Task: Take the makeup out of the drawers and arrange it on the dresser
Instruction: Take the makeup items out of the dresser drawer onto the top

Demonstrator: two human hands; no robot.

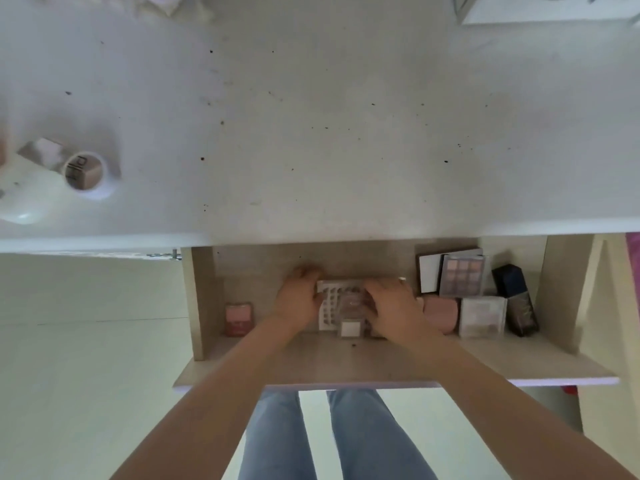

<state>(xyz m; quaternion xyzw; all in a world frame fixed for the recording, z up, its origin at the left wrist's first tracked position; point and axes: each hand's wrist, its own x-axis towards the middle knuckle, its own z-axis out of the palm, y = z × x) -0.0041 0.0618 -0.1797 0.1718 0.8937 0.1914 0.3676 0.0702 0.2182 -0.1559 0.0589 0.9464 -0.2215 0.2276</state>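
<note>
**Both hands on the white tray in the open drawer**

A flat white tray of small makeup pieces lies in the middle of the open drawer, its long axis running near to far, with a clear little pot at its near end. The left hand holds its left edge and the right hand its right edge, fingers curled over the sides, so the tray sits squarely between the two and neither is better placed; a level lift with both looks like the sensible move. How firmly they grip, I cannot tell through the blur.

To the left lies a pink compact. To the right crowd an eyeshadow palette, a pink case, a clear box and a dark bottle. Beyond, the white dresser top carries a round jar at its left.
</note>
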